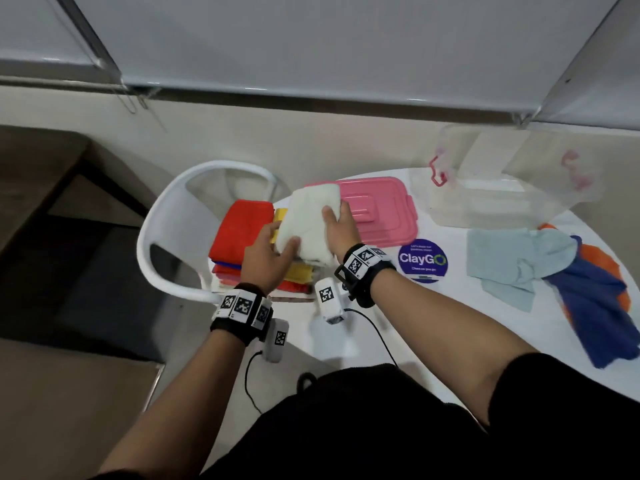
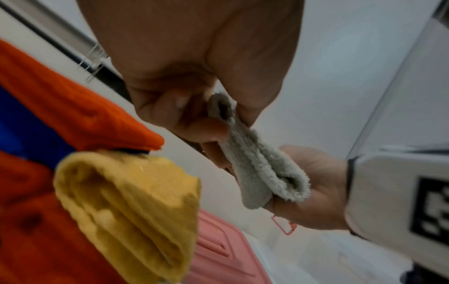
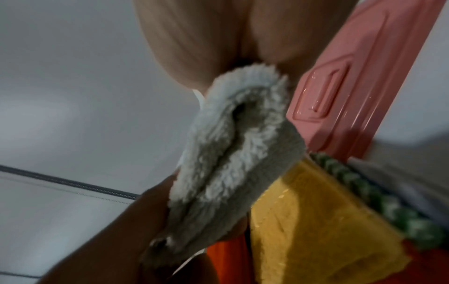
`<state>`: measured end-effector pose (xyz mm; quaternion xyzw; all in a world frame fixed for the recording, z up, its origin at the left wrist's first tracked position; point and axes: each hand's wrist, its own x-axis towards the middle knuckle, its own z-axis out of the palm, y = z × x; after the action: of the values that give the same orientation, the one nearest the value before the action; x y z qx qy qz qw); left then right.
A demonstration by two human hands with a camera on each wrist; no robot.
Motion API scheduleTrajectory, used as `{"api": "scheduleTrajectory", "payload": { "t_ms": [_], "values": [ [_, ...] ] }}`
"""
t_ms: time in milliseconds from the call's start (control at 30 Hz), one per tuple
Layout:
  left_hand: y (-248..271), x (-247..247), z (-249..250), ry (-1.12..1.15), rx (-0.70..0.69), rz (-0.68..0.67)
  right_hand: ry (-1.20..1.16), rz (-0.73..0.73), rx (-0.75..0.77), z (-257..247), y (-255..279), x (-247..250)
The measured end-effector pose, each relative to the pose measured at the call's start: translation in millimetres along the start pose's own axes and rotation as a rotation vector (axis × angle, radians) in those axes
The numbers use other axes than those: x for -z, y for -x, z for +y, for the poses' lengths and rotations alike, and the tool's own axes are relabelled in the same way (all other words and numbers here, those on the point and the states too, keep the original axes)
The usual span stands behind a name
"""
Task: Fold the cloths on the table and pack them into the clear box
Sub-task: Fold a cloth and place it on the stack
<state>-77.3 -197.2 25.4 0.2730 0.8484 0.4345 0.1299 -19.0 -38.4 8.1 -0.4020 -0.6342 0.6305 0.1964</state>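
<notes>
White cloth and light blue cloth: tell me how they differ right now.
The white cloth is folded into a thick pad; the light blue cloth lies unfolded and rumpled. The white cloth is held by the left hand and right hand above the stacked cloths; the light blue cloth lies untouched on the table, partly beside a dark blue cloth. Neither is in the clear box.

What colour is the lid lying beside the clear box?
Pink; the lid shows best in the head view.
</notes>
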Motion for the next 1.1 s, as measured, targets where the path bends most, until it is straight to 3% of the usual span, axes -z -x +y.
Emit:
{"api": "scheduleTrajectory", "payload": {
  "t_ms": [200, 333, 433, 500, 567, 667, 900, 1100],
  "values": [
    [-22, 34, -23, -0.497, -0.019, 0.07, 0.1, -0.078, -0.073, 10, -11, -40],
    [-47, 36, -43, -0.607, -0.151, 0.173, 0.346, -0.107, 0.027, 12, -5, -40],
    [-67, 29, -60, -0.606, -0.229, 0.074, 0.669, -0.005, 0.148, 8, 2, -45],
    [-74, 20, -73, -0.615, -0.176, -0.062, 0.956, 0.023, 0.31, 12, 4, -49],
    [-73, 13, -86, -0.634, -0.126, -0.132, 1.129, -0.047, 0.46, 18, 2, -54],
    [-71, 7, -100, -0.655, -0.14, -0.131, 1.303, -0.187, 0.539, 32, 0, -64],
    [-72, 12, -98, -0.591, -0.139, -0.103, 1.304, -0.242, 0.577, 38, -6, -84],
    [-69, 13, -95, -0.584, -0.09, -0.133, 1.292, -0.336, 0.44, 46, -16, -76]
  ]
}}
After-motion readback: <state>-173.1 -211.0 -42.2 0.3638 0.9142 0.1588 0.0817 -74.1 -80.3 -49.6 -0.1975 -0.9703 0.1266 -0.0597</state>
